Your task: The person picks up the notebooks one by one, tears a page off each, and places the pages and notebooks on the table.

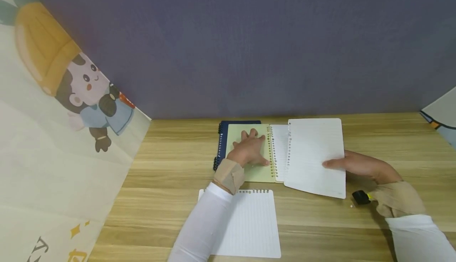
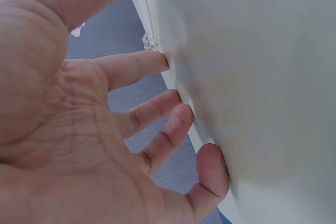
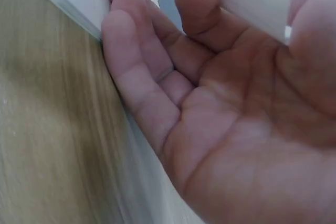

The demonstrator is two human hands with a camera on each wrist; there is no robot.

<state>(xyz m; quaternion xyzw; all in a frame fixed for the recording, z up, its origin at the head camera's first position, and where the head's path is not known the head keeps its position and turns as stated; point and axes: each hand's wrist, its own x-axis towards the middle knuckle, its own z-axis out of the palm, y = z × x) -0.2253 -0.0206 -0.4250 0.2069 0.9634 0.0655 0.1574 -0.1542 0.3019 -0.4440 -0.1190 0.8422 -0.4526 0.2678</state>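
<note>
An open ring-bound notebook with a navy cover (image 1: 222,137) lies near the table's back edge. My left hand (image 1: 249,151) rests on its pale green page (image 1: 258,175), fingers spread and fingertips pressing the surface. That same page fills the right of the left wrist view. At the notebook's right side, white lined pages (image 1: 279,147) show partly from under a punched white sheet (image 1: 315,147). My right hand (image 1: 367,167) grips this sheet at its right edge, thumb on top and the other fingers hidden beneath it in the head view.
Nearer the front lies a loose lined sheet (image 1: 253,226) with punched holes, partly under the left sleeve. A small black object (image 1: 361,197) is beside the right wrist. Behind the wooden table (image 1: 171,155) rises a dark blue-grey panel (image 1: 249,48); a cartoon-printed wall (image 1: 53,155) stands left.
</note>
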